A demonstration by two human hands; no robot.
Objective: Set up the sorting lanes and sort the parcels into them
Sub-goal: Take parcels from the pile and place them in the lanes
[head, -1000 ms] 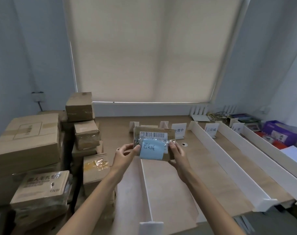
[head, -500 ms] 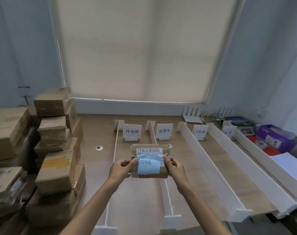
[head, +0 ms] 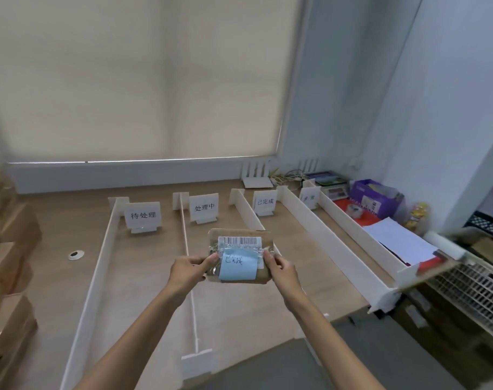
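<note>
Stacked boxes: brown cartons pile up at your far left, beside the table.
First lane: the 待处理 sign stands at its far end, between the first divider and the second divider.
Left hand: you pinch the parcel's left edge, thumb on top.
Parcel: you hold it off the table, over the lane headed by the 处理中 sign. Its barcode label and handwritten blue note face you.
Right hand: you grip the parcel's right edge, thumb on top.
Third divider: it runs behind the parcel, and the 已完成 sign stands just right of it.
Far right: a purple box sits near white paper.
</note>
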